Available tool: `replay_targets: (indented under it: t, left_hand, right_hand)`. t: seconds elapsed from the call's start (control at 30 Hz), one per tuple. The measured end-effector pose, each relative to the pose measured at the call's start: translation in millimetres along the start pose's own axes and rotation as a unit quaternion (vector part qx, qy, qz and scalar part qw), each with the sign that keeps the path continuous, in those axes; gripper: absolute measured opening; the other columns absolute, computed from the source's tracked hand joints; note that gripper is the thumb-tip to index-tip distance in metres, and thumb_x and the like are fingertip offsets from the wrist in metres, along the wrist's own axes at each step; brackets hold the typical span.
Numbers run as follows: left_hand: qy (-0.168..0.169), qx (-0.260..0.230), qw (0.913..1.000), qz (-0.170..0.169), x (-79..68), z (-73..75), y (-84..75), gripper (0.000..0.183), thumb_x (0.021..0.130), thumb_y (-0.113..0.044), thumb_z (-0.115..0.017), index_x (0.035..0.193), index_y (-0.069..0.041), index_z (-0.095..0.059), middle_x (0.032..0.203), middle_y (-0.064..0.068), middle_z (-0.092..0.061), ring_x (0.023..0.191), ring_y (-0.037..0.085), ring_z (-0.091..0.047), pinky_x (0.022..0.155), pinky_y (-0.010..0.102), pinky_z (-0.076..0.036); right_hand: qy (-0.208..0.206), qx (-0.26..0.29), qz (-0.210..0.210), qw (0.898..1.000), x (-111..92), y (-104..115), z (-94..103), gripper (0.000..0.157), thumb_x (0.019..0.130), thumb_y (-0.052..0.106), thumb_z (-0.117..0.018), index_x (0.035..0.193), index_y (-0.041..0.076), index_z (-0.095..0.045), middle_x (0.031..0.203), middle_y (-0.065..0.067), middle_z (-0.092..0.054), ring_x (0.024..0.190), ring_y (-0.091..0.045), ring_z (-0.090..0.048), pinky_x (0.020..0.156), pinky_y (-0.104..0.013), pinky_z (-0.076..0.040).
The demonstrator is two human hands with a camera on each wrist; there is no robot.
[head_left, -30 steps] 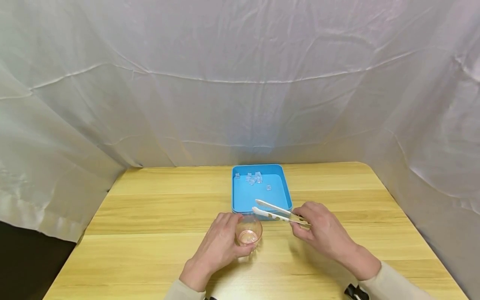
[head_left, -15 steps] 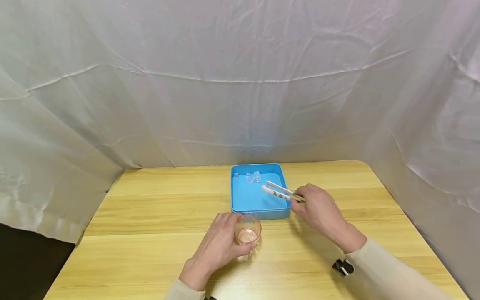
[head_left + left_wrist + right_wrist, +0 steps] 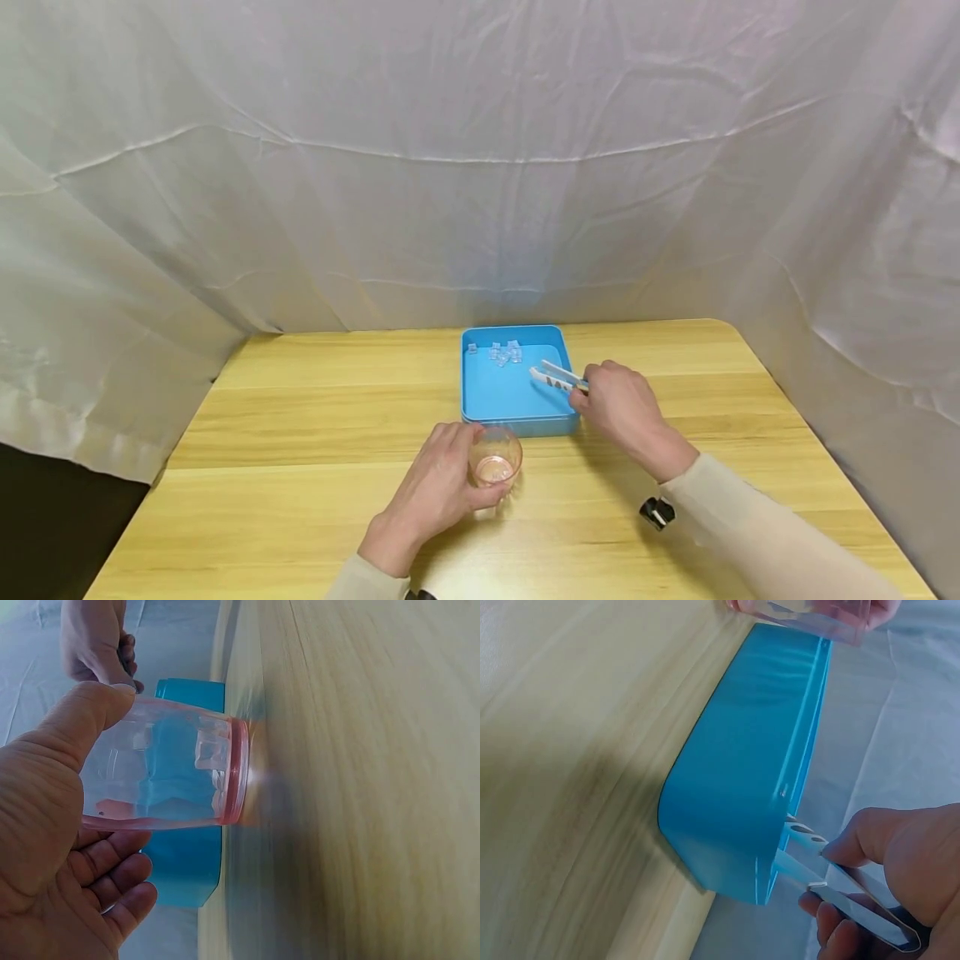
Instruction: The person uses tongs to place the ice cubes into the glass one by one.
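My left hand (image 3: 437,487) grips a clear pinkish cup (image 3: 496,468) standing upright on the table, thumb on the near side. Inside it, several clear cubes (image 3: 211,756) lie at the bottom in the left wrist view. Right behind the cup sits a shallow blue tray (image 3: 495,400). My right hand (image 3: 621,410) pinches white patterned tongs (image 3: 552,381) over the tray's right rim, their tips reaching down inside. Toward the tray's back are several more clear ice-like cubes (image 3: 506,354), one apart at the left. The tray wall hides the tong tips in the right wrist view.
The wooden table (image 3: 315,433) extends to both sides of the tray and cup. A pale grey curtain (image 3: 420,208) hangs behind the table and along its sides, close to the tray's back.
My right hand has carried the tongs forward, from above the tray's front rim down into its right part. The single cube there is now covered from view. My left hand and the cup stay put.
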State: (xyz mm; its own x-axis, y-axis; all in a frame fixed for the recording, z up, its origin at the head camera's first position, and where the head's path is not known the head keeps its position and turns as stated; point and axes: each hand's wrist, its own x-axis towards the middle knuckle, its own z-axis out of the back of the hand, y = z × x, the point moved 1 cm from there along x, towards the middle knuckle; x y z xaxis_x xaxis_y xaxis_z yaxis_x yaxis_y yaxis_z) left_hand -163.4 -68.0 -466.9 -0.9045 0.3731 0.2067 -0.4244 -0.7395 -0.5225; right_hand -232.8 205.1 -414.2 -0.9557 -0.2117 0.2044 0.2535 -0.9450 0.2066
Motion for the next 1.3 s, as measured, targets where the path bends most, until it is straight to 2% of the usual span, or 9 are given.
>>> replay_targets:
  t: [0.57, 0.77, 1.3]
  left_hand:
    - [-0.007, -0.002, 1.0, -0.004, -0.6, -0.5, 0.9, 0.074, 0.078, -0.048, -0.09, 0.132, -0.006, -0.062, 0.12, 0.004, -0.069, 0.118, 0.02, -0.057, 0.102, 0.039, -0.054]
    - [-0.005, -0.003, 1.0, -0.004, -0.3, -1.1, 1.1, 0.074, 0.078, -0.047, -0.09, 0.133, -0.006, -0.061, 0.121, 0.003, -0.068, 0.117, 0.019, -0.057, 0.101, 0.038, -0.054]
    - [0.003, -0.003, 1.0, 0.001, 1.3, -1.4, 0.8, 0.074, 0.079, -0.049, -0.09, 0.133, -0.006, -0.062, 0.123, 0.004, -0.068, 0.119, 0.019, -0.056, 0.102, 0.038, -0.054]
  right_hand:
    - [0.001, -0.035, 0.017, 0.999, 13, 9, -18.0, 0.034, 0.092, 0.022, -0.071, 0.066, 0.01, -0.052, 0.063, -0.004, -0.046, 0.057, -0.02, -0.044, 0.049, -0.031, -0.037]
    - [-0.008, -0.042, 0.03, 0.999, 14, 13, -21.3, 0.033, 0.091, 0.021, -0.072, 0.067, 0.01, -0.053, 0.063, -0.004, -0.047, 0.056, -0.019, -0.045, 0.049, -0.032, -0.04]
    - [-0.028, -0.031, 0.039, 0.998, 10, 13, -22.5, 0.029, 0.088, 0.012, -0.069, 0.065, 0.01, -0.052, 0.062, -0.003, -0.044, 0.055, -0.018, -0.041, 0.05, -0.032, -0.036]
